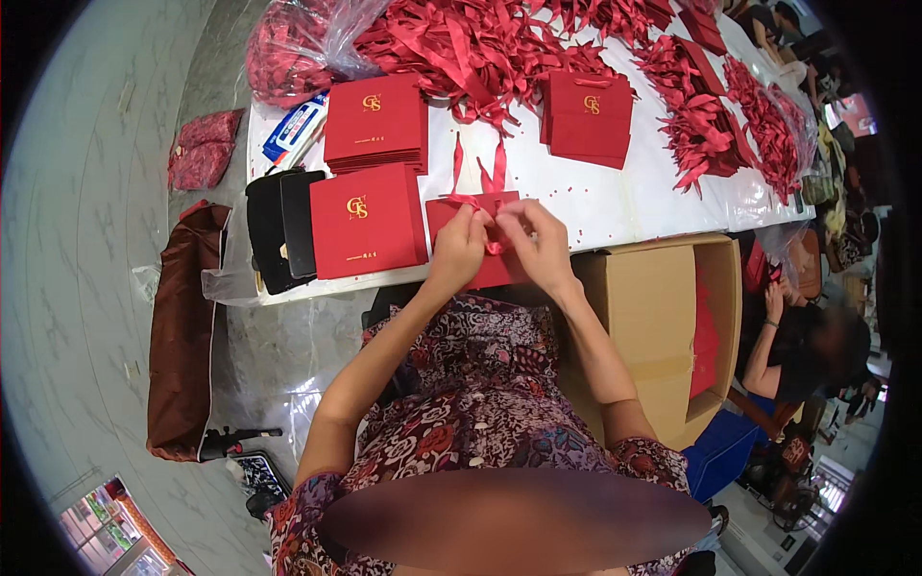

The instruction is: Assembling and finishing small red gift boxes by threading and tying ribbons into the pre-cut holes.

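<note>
Head view: your left hand (459, 247) and right hand (541, 242), each grip pinched together on red ribbon (465, 200), are over a red paper gift bag (497, 273).

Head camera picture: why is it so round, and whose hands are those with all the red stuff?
There's no robot here, just a person using two bare hands. The camera sits on their head and looks down through a very wide lens, so straight edges look bent. The left hand and right hand are at a red bag. The left fingers pinch its red ribbon; I can't tell whether the right ones grip it too. On the white table lie neat red stacks and a big tangle of ribbons. Beside the right arm stands a cardboard box.
</note>
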Demonstrator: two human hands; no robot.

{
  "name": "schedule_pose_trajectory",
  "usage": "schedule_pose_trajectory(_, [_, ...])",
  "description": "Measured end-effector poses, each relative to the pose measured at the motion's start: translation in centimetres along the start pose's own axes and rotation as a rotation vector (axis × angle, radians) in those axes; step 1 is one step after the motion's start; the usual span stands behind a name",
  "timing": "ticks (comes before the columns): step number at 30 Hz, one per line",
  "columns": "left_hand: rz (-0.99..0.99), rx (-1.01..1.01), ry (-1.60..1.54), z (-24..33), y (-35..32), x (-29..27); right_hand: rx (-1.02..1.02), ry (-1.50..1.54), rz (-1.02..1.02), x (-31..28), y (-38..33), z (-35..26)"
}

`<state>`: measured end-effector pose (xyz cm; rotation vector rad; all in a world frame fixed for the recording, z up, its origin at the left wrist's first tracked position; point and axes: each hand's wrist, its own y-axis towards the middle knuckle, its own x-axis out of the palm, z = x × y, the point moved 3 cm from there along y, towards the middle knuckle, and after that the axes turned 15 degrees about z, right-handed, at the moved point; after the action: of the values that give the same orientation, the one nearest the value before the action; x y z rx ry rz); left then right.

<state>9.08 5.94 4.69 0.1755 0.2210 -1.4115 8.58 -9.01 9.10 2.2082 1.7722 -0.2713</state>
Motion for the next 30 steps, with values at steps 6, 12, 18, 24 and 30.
schedule_pose_trajectory(6, [-0.037, 0.207, 0.191, 0.6, -1.1, 0.3, 0.141, 0.177, -0.159, 3.2, 1.6, 1.6])
schedule_pose_trajectory(12, [-0.001, 0.398, 0.544, 2.1, -3.4, -0.9, 0.165, 0.136, -0.191, 2.8, 2.0, 2.9])
schedule_pose_trajectory(18, [0.005, 0.531, 0.701, 0.8, -5.2, 0.3, -0.113, -0.074, -0.110, 2.9, 1.8, 2.8])
schedule_pose_trajectory(24, [-0.060, 0.515, 0.552, 1.1, -4.5, 0.9, -0.263, -0.285, -0.044, 2.9, 1.5, 3.5])
schedule_pose_trajectory(30, [0.267, 0.499, 0.592, 1.2, -1.7, -0.8, -0.253, -0.268, -0.053, 2.3, 1.3, 1.6])
